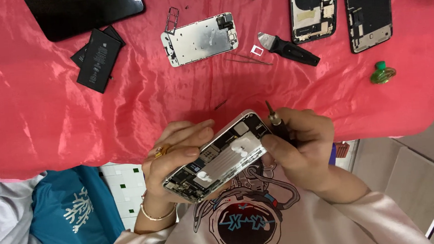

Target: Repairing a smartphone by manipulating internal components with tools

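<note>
Cloth: glossy red satin tablecloth (pixel 48 113), creased.
Work piece: opened smartphone chassis (pixel 219 157), metal shield plates exposed, held at the cloth's near edge.
Left hand (pixel 176 153): fingers wrapped around the chassis, cradling it from below.
Right hand (pixel 300 141): closed on a black precision screwdriver (pixel 276 123), tip pointing away.
Surroundings: flat black battery (pixel 99 60), silver display plate (pixel 200 39), black pry tool (pixel 288 48) farther up the cloth.
</note>
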